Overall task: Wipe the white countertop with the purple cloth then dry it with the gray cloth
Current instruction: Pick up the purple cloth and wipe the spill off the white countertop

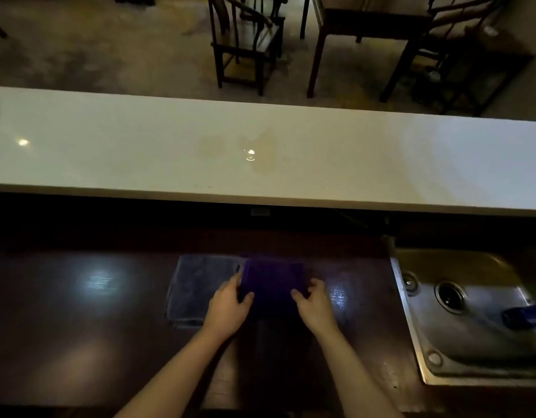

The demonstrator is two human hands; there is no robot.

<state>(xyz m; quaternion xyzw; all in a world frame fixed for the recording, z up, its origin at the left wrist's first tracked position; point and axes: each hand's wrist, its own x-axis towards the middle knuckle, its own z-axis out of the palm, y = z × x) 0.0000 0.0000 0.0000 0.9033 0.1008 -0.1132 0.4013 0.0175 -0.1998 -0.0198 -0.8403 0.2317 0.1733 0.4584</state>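
The long white countertop [140, 152] runs across the view, with faint yellowish stains [260, 152] near its middle. Below it, on a dark lower counter [79, 312], a folded purple cloth [272, 282] lies partly over the right edge of a folded gray cloth [197, 288]. My left hand [229, 306] grips the purple cloth's left side, thumb on top. Its right side is held the same way by my right hand [313, 306].
A steel sink [459, 300] is set into the lower counter at the right, with a blue object [524, 316] at its right edge. Beyond the white countertop stand dark wooden chairs [245, 43] and a table [366, 22] on the floor.
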